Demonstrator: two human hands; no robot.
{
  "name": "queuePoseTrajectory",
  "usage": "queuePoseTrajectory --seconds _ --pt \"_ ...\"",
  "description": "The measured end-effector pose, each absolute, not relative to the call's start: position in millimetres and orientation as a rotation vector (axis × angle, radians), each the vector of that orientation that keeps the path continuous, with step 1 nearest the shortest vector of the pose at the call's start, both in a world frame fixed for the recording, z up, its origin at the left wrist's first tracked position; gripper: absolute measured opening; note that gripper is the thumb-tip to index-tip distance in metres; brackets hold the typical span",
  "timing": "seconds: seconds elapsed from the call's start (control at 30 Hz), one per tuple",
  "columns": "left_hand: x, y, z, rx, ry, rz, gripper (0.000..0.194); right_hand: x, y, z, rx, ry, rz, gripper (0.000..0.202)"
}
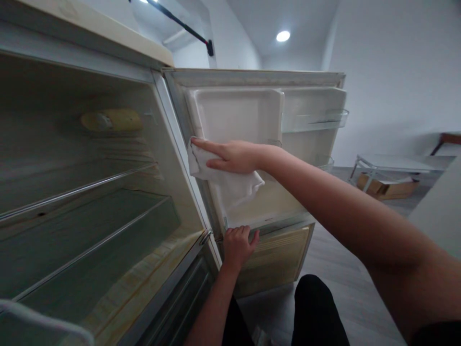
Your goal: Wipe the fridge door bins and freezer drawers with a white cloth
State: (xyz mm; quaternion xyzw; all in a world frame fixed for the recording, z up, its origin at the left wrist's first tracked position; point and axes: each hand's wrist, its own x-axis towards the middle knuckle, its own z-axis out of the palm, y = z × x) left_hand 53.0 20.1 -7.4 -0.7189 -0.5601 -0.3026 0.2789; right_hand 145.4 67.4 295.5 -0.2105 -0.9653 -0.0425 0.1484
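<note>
A white cloth (234, 185) lies against the inner side of the open upper fridge door (237, 113), near its hinge side. My right hand (234, 156) presses on the cloth with its fingers stretched toward the hinge edge. Lower down, my left hand (238, 244) rests at the bottom edge of the same door, its fingers bent over the rim; whether they hold it firmly is hard to tell. To the left is the fridge's open interior, with a glass shelf (86, 230) inside.
A yellowish lamp cover (111, 120) sits on the fridge's inner wall. Below the upper door stands a lower door (275, 262). At the right are a low white table (394, 163) and a cardboard box (389, 187). A pale cord crosses the bottom left.
</note>
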Motion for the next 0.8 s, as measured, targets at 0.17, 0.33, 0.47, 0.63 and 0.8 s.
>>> queuePoseTrajectory --seconds 0.17,0.33,0.47,0.63,0.8 --pt "50 16 -7 -1.972 -1.490 -0.796 0.031 171 74 295 -0.618 -2.769 -0.269 0.076" --pt "49 13 -7 -1.987 -1.504 -0.810 0.030 218 86 299 -0.761 -2.819 -0.272 0.064" --pt "50 12 -6 -1.992 -1.526 -0.825 0.030 236 87 302 -0.920 -2.829 -0.313 0.057" --pt "50 10 -4 -2.016 -1.538 -0.813 0.031 233 74 299 -0.990 -2.777 -0.468 0.050" --pt "50 8 -3 -2.027 -1.564 -0.824 0.030 225 61 290 -1.042 -2.682 -0.641 0.047"
